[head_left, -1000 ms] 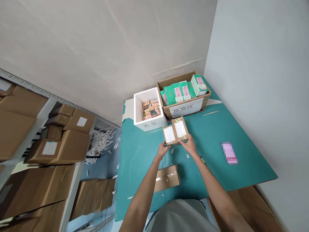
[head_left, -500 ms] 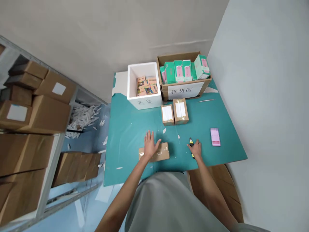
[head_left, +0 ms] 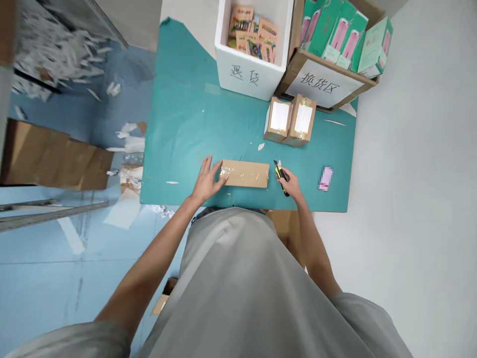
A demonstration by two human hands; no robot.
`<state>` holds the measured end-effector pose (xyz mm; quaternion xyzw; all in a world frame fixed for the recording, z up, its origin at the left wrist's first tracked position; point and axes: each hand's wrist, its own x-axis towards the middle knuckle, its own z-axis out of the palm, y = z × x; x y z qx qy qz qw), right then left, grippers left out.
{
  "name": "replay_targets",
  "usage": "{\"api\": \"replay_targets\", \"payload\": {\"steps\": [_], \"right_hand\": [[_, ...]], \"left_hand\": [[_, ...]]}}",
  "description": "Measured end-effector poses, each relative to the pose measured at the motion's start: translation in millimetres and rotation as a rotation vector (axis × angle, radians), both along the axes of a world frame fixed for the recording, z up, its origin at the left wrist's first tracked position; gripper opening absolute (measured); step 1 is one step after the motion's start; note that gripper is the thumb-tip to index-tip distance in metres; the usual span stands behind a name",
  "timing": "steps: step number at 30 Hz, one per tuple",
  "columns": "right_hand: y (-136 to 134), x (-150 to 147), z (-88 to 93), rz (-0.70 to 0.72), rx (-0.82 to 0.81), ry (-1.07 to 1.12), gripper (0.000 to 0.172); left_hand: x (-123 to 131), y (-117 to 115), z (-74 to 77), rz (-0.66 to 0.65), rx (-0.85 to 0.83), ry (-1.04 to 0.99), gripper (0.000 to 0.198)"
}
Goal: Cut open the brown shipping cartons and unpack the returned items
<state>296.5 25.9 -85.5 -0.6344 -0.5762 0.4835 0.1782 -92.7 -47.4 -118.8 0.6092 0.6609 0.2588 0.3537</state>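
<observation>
A long brown cardboard box [head_left: 245, 174] with clear tape lies on the green table near its front edge. My left hand [head_left: 205, 185] grips its left end, thumb at the near corner and index finger at the far one, the other fingers spread. Just right of the box, my right hand [head_left: 292, 184] is closed around a black and yellow utility knife [head_left: 280, 173]. The knife's front end points up and left, apart from the box. Whether its blade is out is too small to tell.
Two small labelled cartons [head_left: 289, 119] stand behind the box. Farther back are a white foam bin [head_left: 249, 74] with small packets and a carton [head_left: 316, 84] of green boxes. A blurred pink object [head_left: 325, 179] lies at right; a wall [head_left: 413, 174] borders that side.
My left hand has moved from on top of the box to its left end. My right hand has picked up the utility knife from the table. The view has tilted down and turned.
</observation>
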Motion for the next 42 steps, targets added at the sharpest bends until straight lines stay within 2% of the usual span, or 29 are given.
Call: {"api": "replay_targets", "payload": {"steps": [3,7,11,14,20,27,36,42], "right_hand": [[9,-34,29.2,0.217,0.095,0.039,0.059],[17,-89,58.0,0.593,0.181,-0.136,0.044],[21,-137,68.7,0.883,0.166,-0.370,0.042],[21,-157,73.0,0.995,0.162,-0.499,0.043],[24,-168,84.4,1.024,0.179,-0.663,0.043],[14,-157,88.0,1.034,0.142,-0.607,0.050],[0,-148,84.0,1.055,0.155,-0.564,0.055],[4,-146,86.1,1.074,0.161,-0.539,0.054]], "left_hand": [[-5,3,-5.5,-0.045,0.007,-0.056,0.102],[-8,4,-12.2,-0.086,-0.001,-0.160,0.099],[-5,1,-20.1,-0.082,-0.036,-0.272,0.097],[-2,0,-23.8,-0.077,-0.056,-0.349,0.095],[1,2,-26.5,-0.071,-0.058,-0.481,0.088],[8,-10,-35.0,-0.053,-0.098,-0.605,0.088],[11,-29,-15.5,-0.042,-0.138,-0.632,0.078],[10,-32,-15.6,-0.035,-0.133,-0.634,0.079]]}}
